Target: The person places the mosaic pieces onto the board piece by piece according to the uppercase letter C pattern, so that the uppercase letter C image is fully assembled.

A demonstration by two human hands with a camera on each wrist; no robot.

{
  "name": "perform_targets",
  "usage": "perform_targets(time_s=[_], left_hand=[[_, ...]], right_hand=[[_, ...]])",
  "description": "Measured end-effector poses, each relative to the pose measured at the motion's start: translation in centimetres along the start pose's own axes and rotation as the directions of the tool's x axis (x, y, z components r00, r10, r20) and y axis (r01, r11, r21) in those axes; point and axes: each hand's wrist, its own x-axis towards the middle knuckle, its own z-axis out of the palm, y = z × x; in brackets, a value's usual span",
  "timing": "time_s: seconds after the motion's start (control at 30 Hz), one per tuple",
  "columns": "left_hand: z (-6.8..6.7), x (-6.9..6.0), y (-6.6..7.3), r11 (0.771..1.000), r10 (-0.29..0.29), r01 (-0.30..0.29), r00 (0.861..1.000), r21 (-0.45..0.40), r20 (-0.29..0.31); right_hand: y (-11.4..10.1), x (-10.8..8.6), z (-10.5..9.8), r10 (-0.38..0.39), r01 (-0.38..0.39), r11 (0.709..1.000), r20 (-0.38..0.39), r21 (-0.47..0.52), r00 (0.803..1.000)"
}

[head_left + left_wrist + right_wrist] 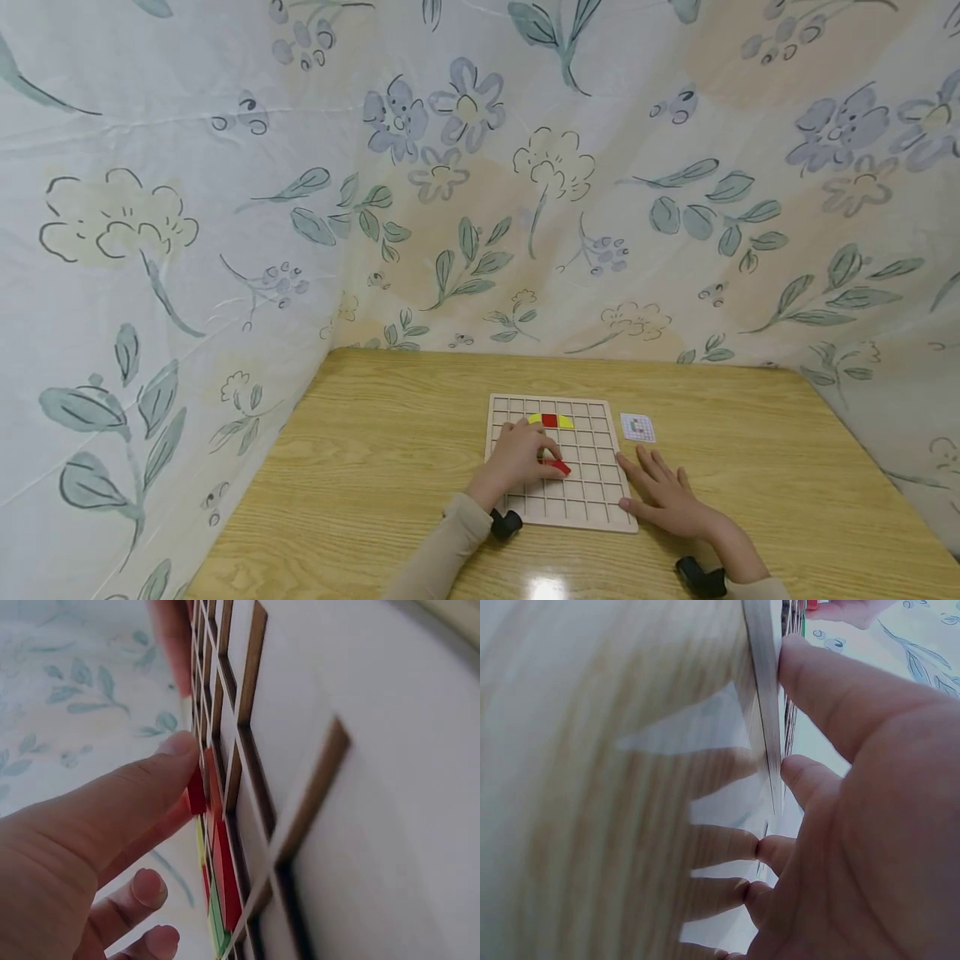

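Observation:
A pale wooden grid board [592, 521] lies on the table. Over its middle, my left hand [513, 458] pinches a small red block [196, 793] between thumb and finger. Beside that block, another red block [226, 877] and a green block [216, 919] sit in the grid in the left wrist view. Toward the board's far side, a red square block [550, 421] stands between two yellow blocks, the right one [567, 422] plainly visible and the left one partly behind my hand. My right hand [670, 504] has its fingers spread, thumb and fingertips touching the board's right edge.
A small card with a coloured grid pattern [637, 427] lies to the right of the board. The wooden table [360, 467] reaches back to a floral cloth [480, 250] hanging behind and at both sides. Black straps [701, 577] show at the wrists.

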Motion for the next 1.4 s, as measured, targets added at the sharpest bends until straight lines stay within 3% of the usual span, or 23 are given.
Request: perform_targets(time_s=[0.37,0.63,0.8,1.0,1.2,1.4], left_hand=[[0.7,0.4,0.1,1.000,0.001,-0.001,1.000,-0.011,0.010],[0.1,0.3,-1.2,0.991,0.074,-0.063,0.992,-0.118,0.097],[-0.3,0.5,-1.7,0.987,0.118,-0.101,0.983,-0.123,0.140],[-0.8,0.5,-1.4,0.985,0.129,-0.107,0.978,-0.135,0.166],[-0.3,0.6,-1.2,0.985,0.132,-0.114,0.982,-0.128,0.138],[0.4,0.5,-0.7,0.989,0.095,-0.082,0.990,-0.120,0.104]], right_hand=[[0.1,-0.1,0.2,-0.003,0.003,1.000,-0.011,-0.008,1.000],[0.2,-0.1,0.2,-0.008,0.008,1.000,0.004,0.007,1.000],[0.2,0.0,0.2,-0.007,0.007,1.000,-0.002,-0.001,1.000],[0.3,0.0,0.2,-0.005,0.005,1.000,0.000,-0.002,1.000],[0.3,0.0,0.2,-0.007,0.007,1.000,0.003,0.006,1.000],[0.4,0.0,0.2,-0.005,0.005,1.000,0.002,0.003,1.000]])
